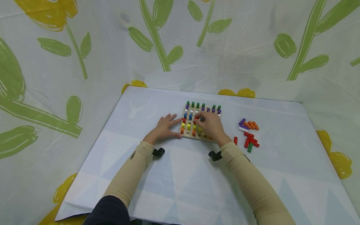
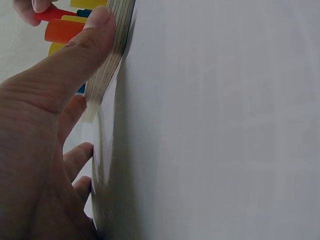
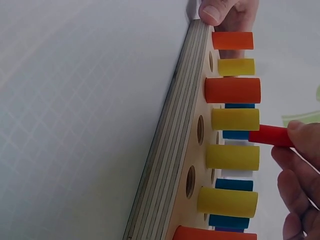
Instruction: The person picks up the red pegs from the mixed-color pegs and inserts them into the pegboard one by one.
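A wooden pegboard (image 1: 185,135) carries rows of green, purple, white, blue, red, yellow and orange pegs. My right hand (image 1: 210,125) is above the board and pinches a red peg (image 3: 270,136) between thumb and fingers. In the right wrist view that peg stands clear of the board face, beside the yellow pegs (image 3: 235,120). My left hand (image 1: 164,128) lies spread at the board's left side. Its thumb (image 2: 97,25) presses on the board's near-left corner, and an orange peg (image 2: 64,31) stands just beyond it. Bare holes (image 3: 190,181) show between pegs in the front rows.
Right of the board lie loose red pegs (image 1: 248,134), a green peg (image 1: 250,147), orange pegs (image 1: 255,125), purple pegs (image 1: 242,121) and a white peg (image 1: 243,129). One red peg (image 1: 235,140) lies apart, closer to the right wrist. A pale patterned cloth (image 1: 180,187) covers the table.
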Motion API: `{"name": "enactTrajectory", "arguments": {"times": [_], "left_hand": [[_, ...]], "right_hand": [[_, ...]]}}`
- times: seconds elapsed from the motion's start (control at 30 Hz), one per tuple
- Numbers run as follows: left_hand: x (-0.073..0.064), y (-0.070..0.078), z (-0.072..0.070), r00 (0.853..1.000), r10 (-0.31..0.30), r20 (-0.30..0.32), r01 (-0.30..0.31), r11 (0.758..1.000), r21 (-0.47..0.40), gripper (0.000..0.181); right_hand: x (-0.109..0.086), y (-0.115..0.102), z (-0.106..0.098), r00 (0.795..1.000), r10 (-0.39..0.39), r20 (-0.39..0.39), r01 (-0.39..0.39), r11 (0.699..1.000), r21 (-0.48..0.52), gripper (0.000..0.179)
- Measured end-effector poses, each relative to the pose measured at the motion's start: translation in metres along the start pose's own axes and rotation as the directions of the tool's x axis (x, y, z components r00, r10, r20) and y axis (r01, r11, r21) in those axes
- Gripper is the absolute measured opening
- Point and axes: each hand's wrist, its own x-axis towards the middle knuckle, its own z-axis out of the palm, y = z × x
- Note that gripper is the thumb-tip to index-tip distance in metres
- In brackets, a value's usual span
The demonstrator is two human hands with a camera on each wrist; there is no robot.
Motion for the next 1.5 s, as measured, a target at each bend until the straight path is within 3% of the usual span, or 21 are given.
{"name": "enactTrajectory", "arguments": {"times": [0.63, 1.5], "left_hand": [[0.001, 0.0, 0.001, 1.0, -0.001, -0.003, 0.001, 1.0, 0.003, 0.094], [0.0, 0.0, 0.001, 1.0, 0.005, -0.005, -0.005, 1.0, 0.021, 0.094]], "right_hand": [[0.007, -0.002, 0.007, 0.999, -0.051, 0.001, 0.051, 0.998, -0.027, 0.023], [0.015, -0.006, 0.017, 0.998, -0.012, 0.067, 0.014, 1.0, -0.027, 0.025]]}}
